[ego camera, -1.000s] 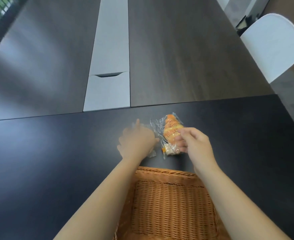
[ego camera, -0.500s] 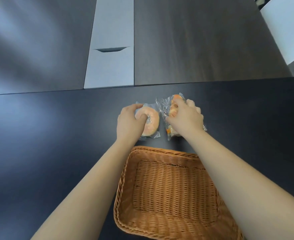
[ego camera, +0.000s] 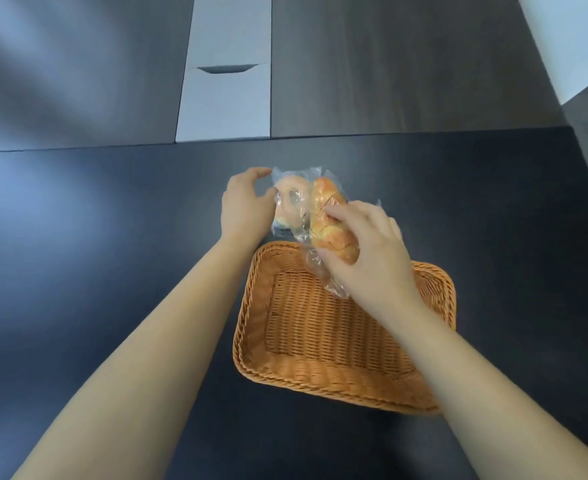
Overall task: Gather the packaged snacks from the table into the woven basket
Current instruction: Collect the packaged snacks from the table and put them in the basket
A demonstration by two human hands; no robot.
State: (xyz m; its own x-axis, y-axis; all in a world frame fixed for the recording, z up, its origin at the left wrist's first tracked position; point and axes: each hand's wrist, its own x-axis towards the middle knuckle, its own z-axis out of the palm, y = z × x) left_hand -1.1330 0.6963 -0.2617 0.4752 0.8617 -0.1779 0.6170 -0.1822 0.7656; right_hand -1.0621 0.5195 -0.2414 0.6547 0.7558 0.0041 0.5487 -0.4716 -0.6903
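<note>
My left hand (ego camera: pixel 246 209) holds a doughnut in a clear wrapper (ego camera: pixel 291 206), lifted and tilted on edge just beyond the basket's far rim. My right hand (ego camera: pixel 368 252) grips a wrapped orange-brown bread roll (ego camera: pixel 327 216), raised over the far edge of the basket. The two packages touch each other. The woven basket (ego camera: pixel 261 306) is tan wicker, rectangular, and sits on the black table in front of me; the part of its inside that I see holds nothing. My right forearm hides its right side.
The black table (ego camera: pixel 112 271) stretches left and right of the basket. Behind it lies a dark wood-grain table (ego camera: pixel 389 64) with a white cable panel (ego camera: pixel 230 81) down its middle. A white chair (ego camera: pixel 569 39) stands at the far right.
Both packages have left the table: each hand closed on one and lifted it back toward the basket, the roll now over the rim. The doughnut has turned onto its edge.
</note>
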